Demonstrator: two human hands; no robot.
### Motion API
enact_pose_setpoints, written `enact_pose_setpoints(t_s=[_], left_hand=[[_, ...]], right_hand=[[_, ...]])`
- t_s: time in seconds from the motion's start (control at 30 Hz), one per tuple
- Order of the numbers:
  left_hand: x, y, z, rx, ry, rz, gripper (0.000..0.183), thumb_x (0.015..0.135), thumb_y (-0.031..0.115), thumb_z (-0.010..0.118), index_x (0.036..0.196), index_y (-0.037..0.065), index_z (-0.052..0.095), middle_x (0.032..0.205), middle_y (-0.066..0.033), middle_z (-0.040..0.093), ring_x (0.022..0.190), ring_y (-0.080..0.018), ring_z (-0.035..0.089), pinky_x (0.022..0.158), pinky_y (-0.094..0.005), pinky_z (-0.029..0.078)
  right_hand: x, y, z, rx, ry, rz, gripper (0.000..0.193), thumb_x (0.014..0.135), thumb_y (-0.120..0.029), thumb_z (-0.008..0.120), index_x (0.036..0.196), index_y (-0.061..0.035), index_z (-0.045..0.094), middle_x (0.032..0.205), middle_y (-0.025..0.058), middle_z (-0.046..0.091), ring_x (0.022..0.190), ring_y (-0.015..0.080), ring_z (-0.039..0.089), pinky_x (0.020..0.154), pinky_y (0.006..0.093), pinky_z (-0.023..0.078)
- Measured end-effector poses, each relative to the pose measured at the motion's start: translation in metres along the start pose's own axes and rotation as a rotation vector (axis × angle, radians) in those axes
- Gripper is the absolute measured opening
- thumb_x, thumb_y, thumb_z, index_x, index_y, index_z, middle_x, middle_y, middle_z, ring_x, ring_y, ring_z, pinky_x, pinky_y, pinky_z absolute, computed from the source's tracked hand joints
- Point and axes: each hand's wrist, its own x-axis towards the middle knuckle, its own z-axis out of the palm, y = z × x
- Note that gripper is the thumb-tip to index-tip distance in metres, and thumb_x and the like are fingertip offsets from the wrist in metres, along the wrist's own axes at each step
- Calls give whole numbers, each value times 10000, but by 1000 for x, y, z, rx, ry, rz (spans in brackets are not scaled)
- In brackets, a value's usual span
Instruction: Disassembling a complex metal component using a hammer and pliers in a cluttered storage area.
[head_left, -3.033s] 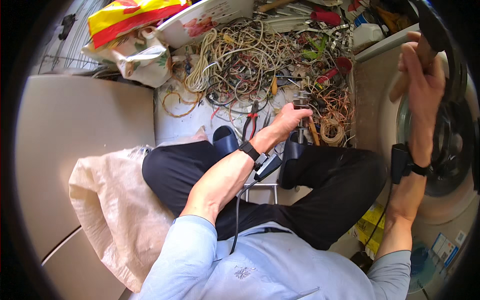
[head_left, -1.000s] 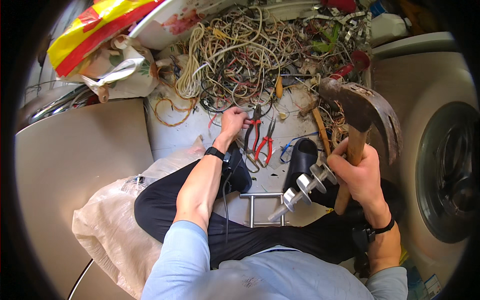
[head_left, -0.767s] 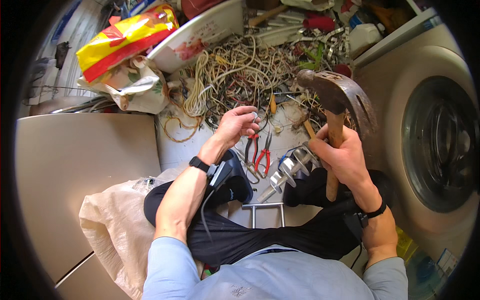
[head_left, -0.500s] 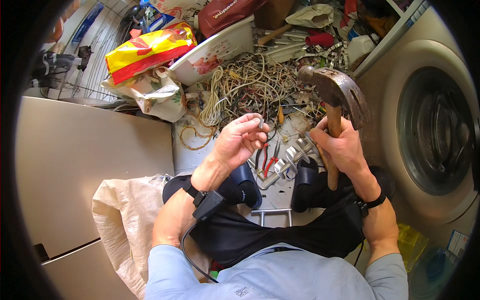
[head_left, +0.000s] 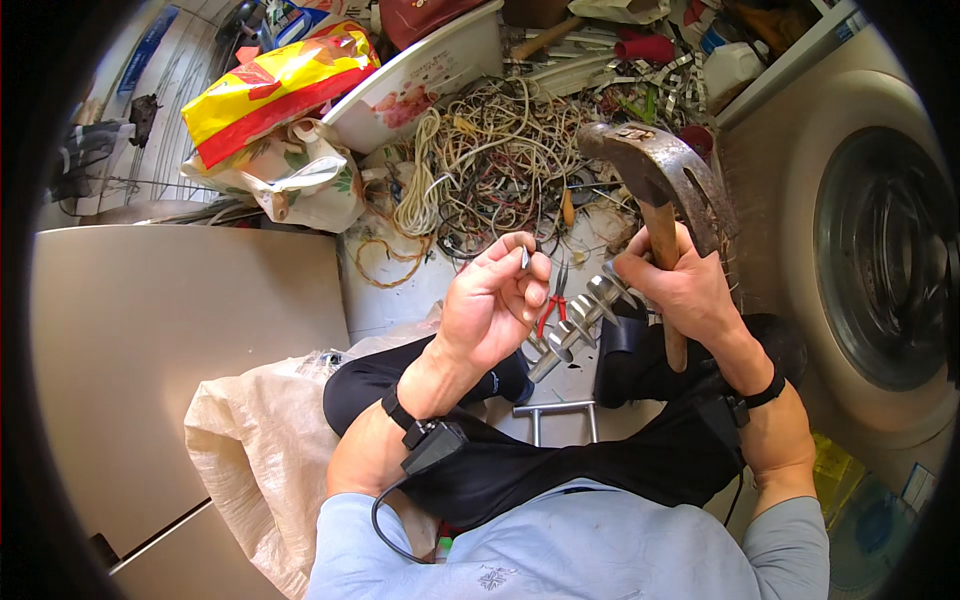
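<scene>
My left hand is raised over the floor, with thumb and fingertips pinching a small grey metal piece. My right hand is wrapped round the wooden handle of a claw hammer; its worn, rusty head is uppermost. A shiny metal spiral auger slants between my hands, its upper end meeting my right fingers. Whether those fingers also grip it cannot be told. Pliers with red handles lie on the floor beyond the auger, partly covered by my left hand.
A tangled heap of cables spreads ahead, beside a white tub and a yellow-red bag. A washing machine stands at right, a beige panel at left. A woven sack sits by my left arm.
My left hand has shifted slightly right and lower, still pinching the metal piece, and covers more of the pliers. The hammer stays upright in my right hand. The whole view has shifted a little.
</scene>
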Motion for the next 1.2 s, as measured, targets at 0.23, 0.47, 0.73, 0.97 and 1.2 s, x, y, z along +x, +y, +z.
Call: enact_pose_setpoints(t_s=[0.23,0.47,0.73,0.97,1.2], left_hand=[[-1,-2,0,-16,-155,17,152,1076,159,562,1194,85,623,970,-115,717,818,-253,687,810,-405,550],[-8,-8,10,325,-47,13,177,1061,192,627,1211,100,638,1112,-129,749,1294,-275,604,1027,-431,503],[-4,-21,15,346,-78,-100,203,1071,214,616,1235,98,638,1154,-160,730,1085,-297,712,926,-517,594],[8,-21,16,302,-61,28,181,1075,182,595,1234,102,633,1082,-139,742,949,-305,725,875,-530,611],[28,-45,35,503,-3,314,213,1027,150,686,1220,63,662,1078,-44,739,893,-120,686,728,-247,543]], right_hand=[[7,-6,12,16,-30,30,114,887,-96,752,881,-48,649,684,-53,561,573,47,499,514,247,399],[8,-7,17,92,-62,-8,92,868,-79,746,830,-21,685,693,-56,577,635,41,505,569,256,391],[4,-8,13,118,-104,46,184,931,-165,709,908,17,696,801,30,695,745,92,610,673,287,488],[-2,0,11,20,180,-217,168,971,-187,717,971,-19,715,712,-23,621,623,58,565,565,256,450],[-30,-12,10,-276,175,-460,379,866,-235,861,1138,-10,724,877,92,754,787,113,677,727,310,561]])
